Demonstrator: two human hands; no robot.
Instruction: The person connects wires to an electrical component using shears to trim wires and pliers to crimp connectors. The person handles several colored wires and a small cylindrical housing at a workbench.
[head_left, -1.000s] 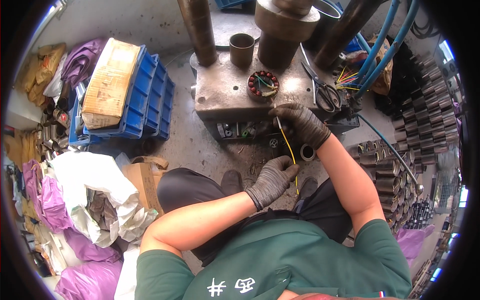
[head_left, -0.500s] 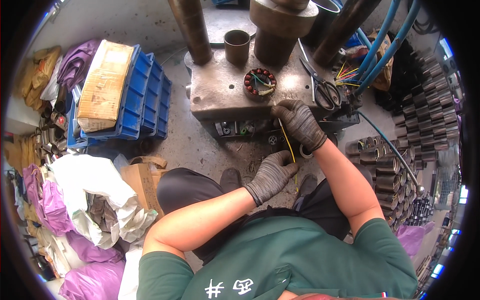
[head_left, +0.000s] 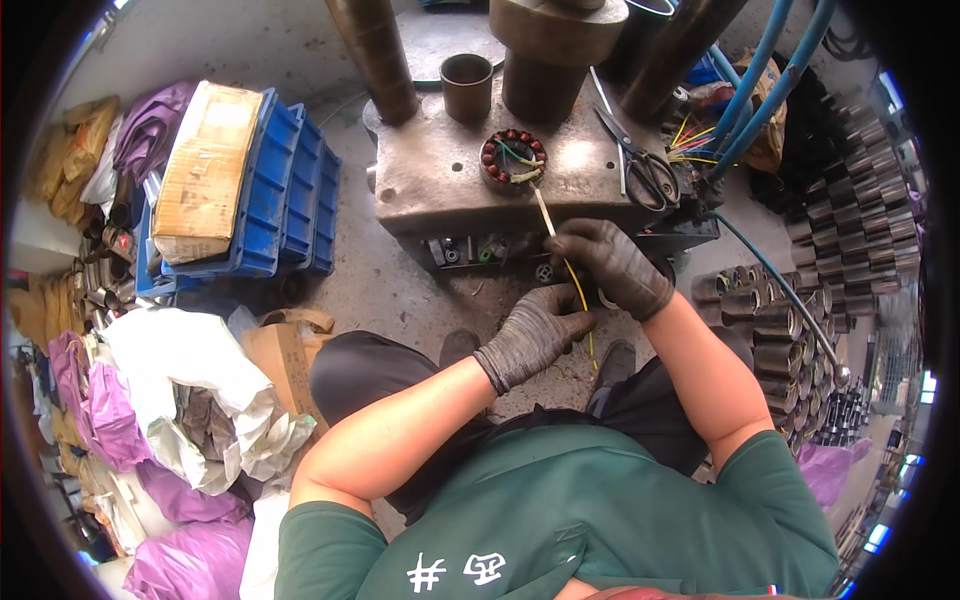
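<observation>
A round stator (head_left: 489, 165) with dark red windings lies on the steel bed (head_left: 415, 185) of a press. From its near side a white sleeve (head_left: 544, 212) runs toward me, and a yellow wire (head_left: 580, 288) continues out of its end. My right hand (head_left: 615, 265), in a dark grey glove, pinches around where the sleeve meets the wire. Lower and to the left, my gloved left hand (head_left: 535, 335) is closed on the yellow wire between thumb and fingers. The wire's tail hangs below that hand. The fingertips partly hide the wire.
Black-handled scissors (head_left: 652, 180) lie at the bed's right, beside a thin pale strip. A metal cup (head_left: 467, 90) stands behind the stator. Blue crates (head_left: 290, 190) with a cardboard box (head_left: 208, 170) are at left. Metal cylinders (head_left: 770, 360) are stacked at right, near blue hoses (head_left: 775, 90).
My right hand has slid down and toward me, away from the stator, baring more of the white sleeve. My left hand has risen slightly, so the two hands are closer together.
</observation>
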